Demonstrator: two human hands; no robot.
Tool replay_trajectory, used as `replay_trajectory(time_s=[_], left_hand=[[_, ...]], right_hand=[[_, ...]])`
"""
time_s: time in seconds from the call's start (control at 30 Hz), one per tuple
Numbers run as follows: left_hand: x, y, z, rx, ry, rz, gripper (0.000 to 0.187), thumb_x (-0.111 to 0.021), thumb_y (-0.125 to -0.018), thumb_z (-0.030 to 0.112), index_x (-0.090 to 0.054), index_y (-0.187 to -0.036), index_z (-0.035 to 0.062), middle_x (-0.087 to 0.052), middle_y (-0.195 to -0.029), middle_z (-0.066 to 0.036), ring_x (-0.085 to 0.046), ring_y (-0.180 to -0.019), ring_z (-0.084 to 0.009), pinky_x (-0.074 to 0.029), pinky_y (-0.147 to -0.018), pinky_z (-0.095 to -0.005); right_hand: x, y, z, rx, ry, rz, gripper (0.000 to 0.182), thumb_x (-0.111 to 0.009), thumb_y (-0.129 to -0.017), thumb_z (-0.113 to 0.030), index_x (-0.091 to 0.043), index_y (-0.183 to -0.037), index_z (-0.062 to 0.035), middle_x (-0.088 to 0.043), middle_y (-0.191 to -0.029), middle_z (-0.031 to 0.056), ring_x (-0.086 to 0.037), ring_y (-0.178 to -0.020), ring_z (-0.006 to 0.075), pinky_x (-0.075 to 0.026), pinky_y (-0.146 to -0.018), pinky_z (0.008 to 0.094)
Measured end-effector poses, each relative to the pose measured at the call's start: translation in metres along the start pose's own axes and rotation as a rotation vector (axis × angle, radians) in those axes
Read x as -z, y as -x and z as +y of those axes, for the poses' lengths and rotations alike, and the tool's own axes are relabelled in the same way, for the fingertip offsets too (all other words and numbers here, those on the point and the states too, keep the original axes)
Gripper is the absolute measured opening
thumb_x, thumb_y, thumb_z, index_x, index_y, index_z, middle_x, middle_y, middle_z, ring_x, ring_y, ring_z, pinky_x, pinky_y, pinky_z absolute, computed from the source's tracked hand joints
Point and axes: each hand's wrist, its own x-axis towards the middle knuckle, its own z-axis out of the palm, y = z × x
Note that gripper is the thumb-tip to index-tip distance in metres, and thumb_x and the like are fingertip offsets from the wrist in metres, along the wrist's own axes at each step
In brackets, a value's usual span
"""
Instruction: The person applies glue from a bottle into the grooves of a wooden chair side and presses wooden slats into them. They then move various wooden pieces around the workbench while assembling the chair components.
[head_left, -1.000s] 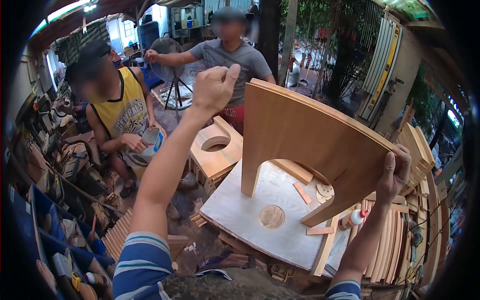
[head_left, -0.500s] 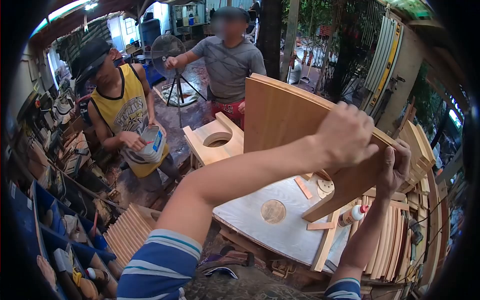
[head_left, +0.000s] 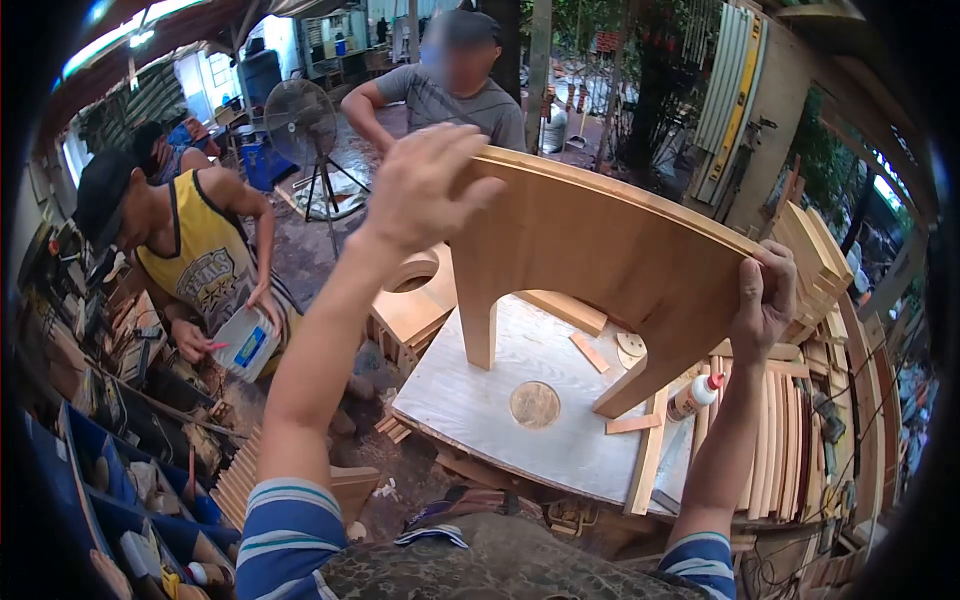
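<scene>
A wooden panel (head_left: 600, 250) with an arched cutout and two legs stands upright on a whitish board (head_left: 455, 375). My right hand (head_left: 765, 297) is closed round its right end near the top edge, thumb on the near face. At the upper left corner is my left hand (head_left: 425, 190), fingers stretched out and thumb apart, overlapping the corner in this view. A round hole (head_left: 535, 405) shows in the board in front of the legs. Beside the right leg lie a small wood strip (head_left: 633, 425) and a white glue bottle (head_left: 692, 397) with a red cap.
Stacked slats (head_left: 770, 440) stand at the right, with thicker boards (head_left: 808, 265) behind. A piece with a round cutout (head_left: 425, 300) is at the left. One person in yellow (head_left: 215, 265) holds a plastic tub (head_left: 245, 342); another in grey (head_left: 460, 105) stands beyond the panel.
My left hand has moved from the right part of the top edge to the left corner. The panel has turned to show both legs. My right hand keeps its hold.
</scene>
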Motion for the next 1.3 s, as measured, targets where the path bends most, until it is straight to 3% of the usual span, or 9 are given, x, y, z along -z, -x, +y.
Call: replay_trajectory(time_s=[0.13,0.33,0.5,0.67,0.8,0.87,1.07,1.17,1.3], left_hand=[[0.005,0.013,-0.020,0.050,-0.013,0.038,0.040,-0.077,-0.090,0.027,-0.072,-0.121,0.0012,-0.071,-0.125,-0.018,-0.066,-0.117,-0.0352,-0.051,-0.103,-0.0428],[-0.045,0.016,0.002,0.706,0.741,0.323,0.035,-0.069,-0.102,0.031,-0.075,-0.119,0.0012,-0.076,-0.110,-0.009,-0.069,-0.093,-0.0104,-0.054,-0.081,-0.0242],[-0.057,0.008,0.009,0.671,1.045,0.469,0.028,-0.073,-0.100,0.028,-0.076,-0.104,0.0003,-0.075,-0.099,-0.002,-0.065,-0.087,-0.0065,-0.052,-0.077,-0.0211],[-0.049,0.008,-0.003,0.819,1.160,0.215,0.022,-0.076,-0.097,0.025,-0.074,-0.098,0.0038,-0.071,-0.091,0.004,-0.060,-0.083,-0.0034,-0.048,-0.074,-0.0194],[-0.063,0.010,-0.012,0.848,1.161,0.189,0.022,-0.073,-0.099,0.027,-0.073,-0.096,0.0053,-0.076,-0.105,-0.005,-0.065,-0.090,-0.0070,-0.052,-0.081,-0.0228],[-0.076,0.011,-0.015,0.726,1.082,0.312,0.019,-0.076,-0.098,0.024,-0.074,-0.095,0.0059,-0.069,-0.086,0.004,-0.057,-0.077,-0.0035,-0.047,-0.072,-0.0203],[-0.094,0.015,-0.043,0.690,1.313,0.276,0.013,-0.073,-0.099,0.018,-0.073,-0.101,0.0047,-0.076,-0.106,-0.008,-0.070,-0.096,-0.0140,-0.055,-0.087,-0.0252],[-0.103,0.014,-0.053,0.774,1.433,0.298,0.018,-0.071,-0.100,0.020,-0.071,-0.104,0.0025,-0.076,-0.109,-0.013,-0.071,-0.102,-0.0177,-0.057,-0.093,-0.0276],[-0.106,0.013,-0.052,0.779,1.422,0.334,0.021,-0.071,-0.100,0.021,-0.069,-0.105,0.0012,-0.075,-0.110,-0.015,-0.072,-0.101,-0.0190,-0.057,-0.094,-0.0287]], right_hand=[[0.000,0.000,-0.005,-0.019,-0.034,0.011,0.012,-0.067,-0.100,-0.005,-0.061,-0.110,-0.0032,-0.052,-0.111,0.0055,-0.053,-0.094,0.0098,-0.043,-0.084,0.0223],[0.000,-0.001,-0.015,-0.006,-0.038,-0.001,0.013,-0.068,-0.099,-0.006,-0.062,-0.111,-0.0025,-0.053,-0.112,0.0057,-0.055,-0.098,0.0115,-0.046,-0.087,0.0239],[0.005,-0.003,-0.011,-0.021,0.025,-0.025,0.014,-0.068,-0.099,-0.006,-0.062,-0.111,-0.0025,-0.054,-0.112,0.0060,-0.055,-0.099,0.0119,-0.045,-0.088,0.0242],[0.004,-0.005,-0.006,-0.041,-0.027,-0.034,0.013,-0.068,-0.099,-0.006,-0.063,-0.110,-0.0020,-0.054,-0.113,0.0054,-0.055,-0.099,0.0114,-0.046,-0.086,0.0243],[0.002,-0.008,-0.002,-0.047,0.011,0.000,0.015,-0.071,-0.098,-0.007,-0.067,-0.111,-0.0020,-0.055,-0.117,0.0062,-0.057,-0.103,0.0129,-0.047,-0.088,0.0249],[0.003,-0.004,0.002,-0.032,0.106,0.053,0.020,-0.075,-0.094,-0.007,-0.071,-0.113,-0.0049,-0.057,-0.120,0.0087,-0.060,-0.107,0.0164,-0.050,-0.089,0.0269],[0.060,0.015,0.002,0.079,0.424,0.276,0.017,-0.077,-0.089,-0.007,-0.072,-0.105,-0.0055,-0.066,-0.108,0.0086,-0.065,-0.093,0.0182,-0.055,-0.075,0.0305],[0.104,0.045,0.011,-0.019,0.593,0.112,0.014,-0.074,-0.087,-0.003,-0.070,-0.100,-0.0057,-0.067,-0.091,0.0088,-0.066,-0.076,0.0203,-0.053,-0.069,0.0318],[0.106,0.117,0.024,-0.014,0.839,-0.500,0.010,-0.067,-0.081,-0.004,-0.068,-0.091,-0.0068,-0.062,-0.091,0.0119,-0.064,-0.089,0.0328,-0.053,-0.077,0.0455]])
